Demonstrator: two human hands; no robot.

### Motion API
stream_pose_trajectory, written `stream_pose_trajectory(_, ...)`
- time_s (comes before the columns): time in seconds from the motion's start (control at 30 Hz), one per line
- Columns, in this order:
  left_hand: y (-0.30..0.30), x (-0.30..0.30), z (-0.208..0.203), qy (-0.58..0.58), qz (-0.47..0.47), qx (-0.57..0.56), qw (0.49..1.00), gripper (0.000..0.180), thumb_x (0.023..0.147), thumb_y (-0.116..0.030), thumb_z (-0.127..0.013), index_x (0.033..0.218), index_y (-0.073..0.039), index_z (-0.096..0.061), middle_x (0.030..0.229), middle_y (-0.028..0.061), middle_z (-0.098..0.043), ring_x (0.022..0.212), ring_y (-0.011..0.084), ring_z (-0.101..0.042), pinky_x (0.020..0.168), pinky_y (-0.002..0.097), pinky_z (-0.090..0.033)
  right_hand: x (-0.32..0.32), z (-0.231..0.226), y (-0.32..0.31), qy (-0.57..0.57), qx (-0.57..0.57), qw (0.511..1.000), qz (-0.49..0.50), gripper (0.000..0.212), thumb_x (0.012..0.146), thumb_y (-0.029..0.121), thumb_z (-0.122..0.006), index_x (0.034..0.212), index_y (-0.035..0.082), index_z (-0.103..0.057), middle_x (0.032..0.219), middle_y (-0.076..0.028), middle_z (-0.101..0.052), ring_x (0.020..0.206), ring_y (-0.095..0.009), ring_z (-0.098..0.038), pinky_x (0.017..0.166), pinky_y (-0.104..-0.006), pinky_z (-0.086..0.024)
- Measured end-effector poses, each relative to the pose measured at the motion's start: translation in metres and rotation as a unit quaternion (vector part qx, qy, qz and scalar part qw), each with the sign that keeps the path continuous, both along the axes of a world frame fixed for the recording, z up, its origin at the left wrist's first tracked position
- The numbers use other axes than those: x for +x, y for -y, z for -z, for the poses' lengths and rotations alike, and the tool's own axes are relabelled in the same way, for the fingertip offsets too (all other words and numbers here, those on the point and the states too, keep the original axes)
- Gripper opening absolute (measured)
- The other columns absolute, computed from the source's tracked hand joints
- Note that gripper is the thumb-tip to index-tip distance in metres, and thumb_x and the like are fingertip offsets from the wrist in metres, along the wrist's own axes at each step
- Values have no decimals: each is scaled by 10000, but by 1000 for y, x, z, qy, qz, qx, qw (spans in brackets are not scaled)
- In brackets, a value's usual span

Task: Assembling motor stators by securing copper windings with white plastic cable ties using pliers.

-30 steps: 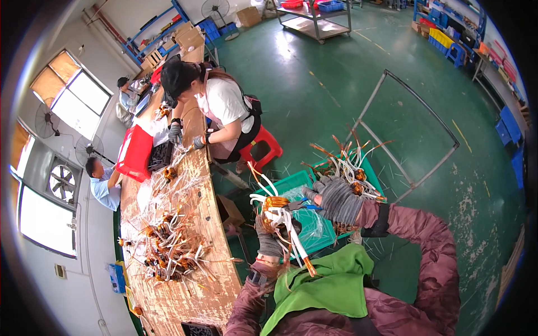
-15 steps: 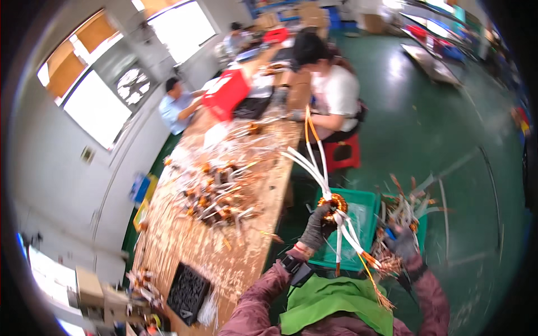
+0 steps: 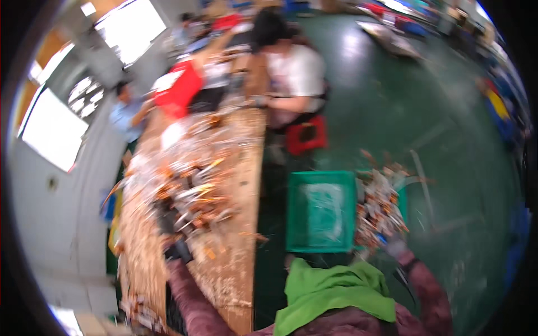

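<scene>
My left hand (image 3: 166, 215), in a dark grey glove, reaches onto the left edge of a pile of copper-wound coils (image 3: 196, 187) with white-sleeved leads on the wooden table. Motion blur smears its fingers, and whether it grips a coil cannot be made out. My right hand (image 3: 395, 245), in a grey glove, is low at the near end of a green bin heaped with similar coils (image 3: 381, 210). Its fingers are blurred and partly hidden among the wires. Left of that bin stands a second green bin (image 3: 293, 213), with no coils seen inside.
The wooden table (image 3: 246, 274) runs away from me on my left. A red bin (image 3: 180, 92) stands on it farther off. One person in white (image 3: 300, 73) sits at its right side by a red stool (image 3: 306, 136); another in light blue (image 3: 128, 116) is across.
My left hand has moved left from in front of me to the table pile; the ring coil it held up is no longer seen there. My right hand stays by the filled bin. The view has shifted.
</scene>
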State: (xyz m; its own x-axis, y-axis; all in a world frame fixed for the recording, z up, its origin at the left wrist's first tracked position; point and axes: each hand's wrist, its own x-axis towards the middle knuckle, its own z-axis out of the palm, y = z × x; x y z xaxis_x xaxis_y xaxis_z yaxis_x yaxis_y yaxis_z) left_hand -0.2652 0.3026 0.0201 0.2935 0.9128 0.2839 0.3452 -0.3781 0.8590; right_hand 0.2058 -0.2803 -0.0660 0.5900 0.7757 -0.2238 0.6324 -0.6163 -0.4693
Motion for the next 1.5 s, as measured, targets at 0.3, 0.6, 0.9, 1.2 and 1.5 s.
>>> stream_pose_trajectory(0.3, 162, 251, -59, 92, 356, -157, 917, 384, 942, -223, -485, 1229, 31, -513, 1311, 160, -486, 1215, 247, -457, 1057, 365, -331, -44, 91, 36, -106, -95, 990, 16, 455, 748, 379, -621, 1130, 135, -580, 1000, -164, -619, 904, -345, -604, 813, -445, -473)
stream_pose_trajectory(0.6, 339, 420, -181, 121, 632, -41, 765, 356, 800, -369, -586, 837, -18, -638, 1106, 257, -537, 1146, 402, -471, 1009, 513, -296, -55, 103, 87, -227, -181, 950, 113, 467, 742, 408, -616, 1111, 122, -588, 959, -173, -630, 899, -331, -613, 797, -423, -487)
stream_pose_trajectory(0.9, 396, 486, -196, 199, 649, -260, 686, 294, 669, -114, -637, 928, 9, -570, 998, 204, -589, 1035, 329, -551, 960, 450, -387, -50, 123, 95, -216, -173, 940, 199, 424, 747, 393, -600, 1090, 142, -600, 1003, -171, -623, 920, -343, -607, 819, -428, -484)
stream_pose_trajectory(1.2, 409, 497, -199, 207, 657, -230, 688, 275, 660, -87, -637, 918, 0, -597, 1023, 197, -586, 1048, 335, -544, 949, 451, -393, -41, 129, 70, -212, -180, 943, 184, 461, 744, 412, -595, 1095, 112, -591, 972, -162, -631, 894, -344, -611, 799, -426, -484)
stream_pose_trajectory(1.5, 424, 528, -189, 188, 660, -200, 699, 263, 651, -61, -636, 908, -9, -623, 1048, 191, -584, 1062, 340, -538, 937, 451, -399, -59, 171, 87, -258, -91, 940, 205, 353, 736, 380, -598, 976, 122, -623, 857, -159, -633, 811, -340, -616, 736, -424, -491)
